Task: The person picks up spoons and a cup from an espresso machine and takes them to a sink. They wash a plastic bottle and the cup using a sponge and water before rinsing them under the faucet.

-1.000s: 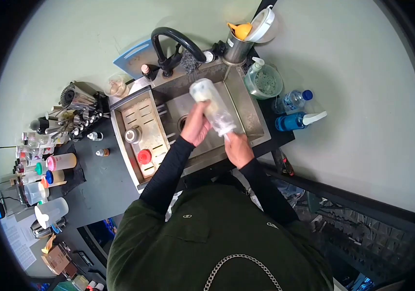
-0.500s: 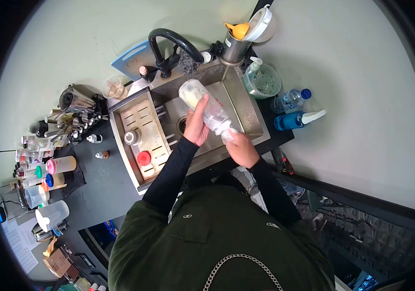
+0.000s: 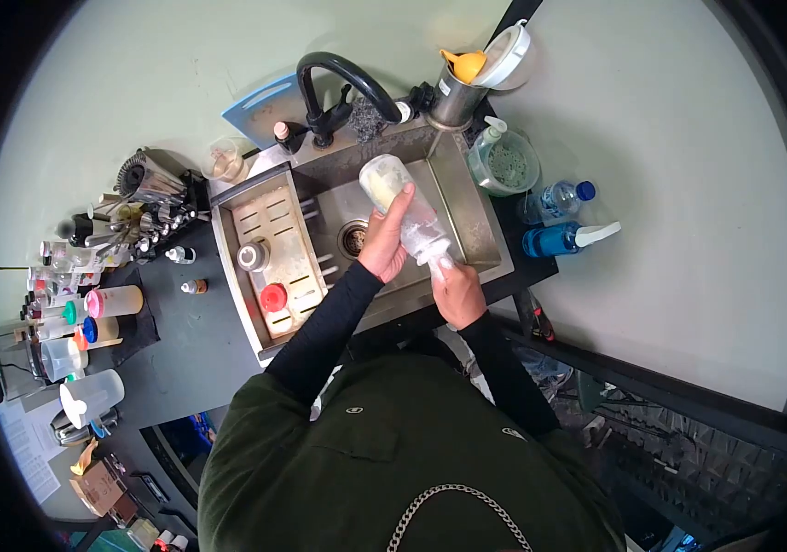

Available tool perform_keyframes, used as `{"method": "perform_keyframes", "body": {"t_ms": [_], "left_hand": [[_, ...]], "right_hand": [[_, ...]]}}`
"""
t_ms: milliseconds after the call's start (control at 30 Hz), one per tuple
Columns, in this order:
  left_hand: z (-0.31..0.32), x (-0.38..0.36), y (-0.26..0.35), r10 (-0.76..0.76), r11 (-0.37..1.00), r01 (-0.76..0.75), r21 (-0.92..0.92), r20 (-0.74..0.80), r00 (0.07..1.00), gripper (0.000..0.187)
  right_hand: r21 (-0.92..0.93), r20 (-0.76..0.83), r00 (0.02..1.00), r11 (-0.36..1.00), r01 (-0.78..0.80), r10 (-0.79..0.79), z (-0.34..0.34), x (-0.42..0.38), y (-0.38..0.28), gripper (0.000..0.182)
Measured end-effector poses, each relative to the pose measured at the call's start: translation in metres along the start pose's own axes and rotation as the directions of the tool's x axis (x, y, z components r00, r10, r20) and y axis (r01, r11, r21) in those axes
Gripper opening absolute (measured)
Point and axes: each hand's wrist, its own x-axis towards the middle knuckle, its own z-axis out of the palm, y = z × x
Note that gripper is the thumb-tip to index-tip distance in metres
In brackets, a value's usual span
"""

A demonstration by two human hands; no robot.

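Observation:
My left hand (image 3: 385, 245) is wrapped round the body of a clear plastic bottle (image 3: 419, 221), held tilted over the sink (image 3: 453, 189). The bottle's base points up and away from me, its mouth toward my right hand (image 3: 458, 296). Through the wall near the base shows a pale yellow lump (image 3: 382, 189). Whitish foam-like streaks cover the bottle. At its mouth, my right hand is closed on a whitish handle (image 3: 436, 264), mostly hidden by the fingers. Below the bottle lies the sink drain (image 3: 353, 238).
A black faucet (image 3: 347, 63) arches over the sink's back. On the left, a slotted tray (image 3: 274, 221) carries a red cap (image 3: 273, 297) and a small jar (image 3: 252, 256). To the right stand a pump-bottle tub (image 3: 506, 166), a water bottle (image 3: 555, 200) and a blue spray bottle (image 3: 552, 240).
My right hand has shifted slightly back from the bottle's mouth, showing more of the whitish handle. The bottle has turned a little in my left hand. The whole view has shifted slightly.

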Motion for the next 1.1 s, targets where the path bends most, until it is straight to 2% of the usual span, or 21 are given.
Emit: {"method": "perform_keyframes", "body": {"t_ms": [67,133,167,233,267,333,367,433,467,533,567,600,667,700,733,767,833,900,933,1000,1100], "left_hand": [[-0.009,0.003,0.004,-0.001,1.0,0.001,0.017,0.021,1.0,0.036],[-0.018,0.002,0.013,-0.144,0.958,0.161,-0.235,0.088,0.986,0.039],[-0.028,0.005,0.013,-0.103,0.968,0.124,-0.217,0.105,0.989,0.043],[-0.028,0.004,0.011,-0.079,0.98,0.09,-0.175,0.071,0.994,0.042],[-0.028,0.003,0.008,-0.061,0.989,0.066,-0.132,0.036,0.997,0.041],[-0.021,0.001,-0.002,-0.048,0.991,0.051,-0.125,0.028,0.998,0.039],[-0.017,0.001,-0.004,-0.024,0.994,0.027,-0.104,0.031,0.999,0.039],[-0.02,0.008,-0.004,0.046,0.993,-0.045,-0.112,0.007,0.999,0.039],[-0.027,0.013,0.002,0.048,0.993,-0.047,-0.11,0.008,0.999,0.039],[-0.04,0.017,0.014,0.086,0.994,-0.084,0.065,-0.015,0.996,0.052],[-0.041,0.018,0.014,0.117,0.992,-0.115,0.046,-0.038,0.992,0.05],[-0.037,0.014,0.013,0.113,0.993,-0.111,0.045,-0.041,0.993,0.05],[-0.024,0.008,0.006,-0.006,1.0,0.006,-0.008,-0.044,0.999,0.051],[-0.022,0.008,0.0,-0.084,0.995,0.085,-0.051,0.027,0.996,0.054],[-0.017,0.009,-0.003,-0.083,0.995,0.085,-0.051,0.032,0.996,0.054],[-0.014,0.01,-0.005,-0.048,0.997,0.05,-0.056,0.044,0.998,0.055],[-0.016,0.015,0.0,0.044,0.998,-0.044,-0.047,0.007,0.999,0.057],[-0.025,0.02,0.012,0.057,0.998,-0.058,-0.035,-0.017,0.998,0.057],[-0.029,0.022,0.014,0.072,0.997,-0.073,-0.027,-0.046,0.996,0.056],[-0.028,0.017,0.012,0.056,0.998,-0.056,-0.001,-0.014,0.998,0.056],[-0.008,0.013,0.018,0.148,0.98,-0.146,-0.134,0.005,0.989,0.047]], "right_hand": [[0.014,0.019,1.0,1.0,-0.01,0.009,-0.003,0.0,0.0,0.012],[0.191,0.01,0.999,0.98,-0.054,0.053,-0.012,-0.001,-0.002,0.011],[0.193,0.01,0.999,0.98,-0.052,0.051,-0.015,-0.002,-0.005,0.011],[0.292,-0.122,0.991,0.952,0.096,-0.062,-0.022,-0.003,-0.01,0.017],[0.291,-0.12,0.991,0.953,0.09,-0.057,-0.019,-0.004,-0.002,0.017],[0.118,0.084,0.996,0.992,-0.031,0.021,-0.01,-0.002,0.012,0.029],[0.117,0.081,0.996,0.993,-0.033,0.024,-0.008,-0.002,0.017,0.029],[0.017,0.167,0.985,0.998,-0.055,0.052,-0.01,0.002,0.009,0.042],[0.018,0.165,0.985,0.998,-0.053,0.05,-0.016,0.001,0.005,0.042],[0.217,0.079,0.989,0.97,0.109,-0.129,-0.033,-0.01,-0.003,0.046],[0.287,0.072,0.986,0.95,0.121,-0.148,-0.038,-0.012,-0.006,0.039],[0.288,0.075,0.987,0.95,0.117,-0.144,-0.04,-0.011,-0.009,0.039],[0.278,0.142,0.989,0.961,-0.003,-0.038,-0.039,-0.004,-0.014,0.04],[0.273,0.137,0.99,0.962,-0.002,-0.037,-0.029,-0.002,-0.006,0.04],[0.158,0.142,0.99,0.987,-0.004,-0.019,-0.01,-0.001,0.009,0.046],[0.043,0.146,0.989,0.999,-0.005,-0.002,-0.001,0.0,0.017,0.053],[0.085,0.137,0.99,0.996,0.007,-0.019,-0.017,-0.004,-0.002,0.051],[0.196,0.049,0.995,0.978,0.077,-0.088,-0.029,-0.012,-0.013,0.047],[0.195,0.053,0.994,0.978,0.079,-0.091,-0.034,-0.011,-0.013,0.047],[0.157,0.137,0.991,0.987,-0.019,-0.002,-0.041,-0.015,-0.018,0.047],[0.098,-0.024,0.995,0.99,0.1,-0.098,-0.024,-0.019,-0.014,0.05]]}}
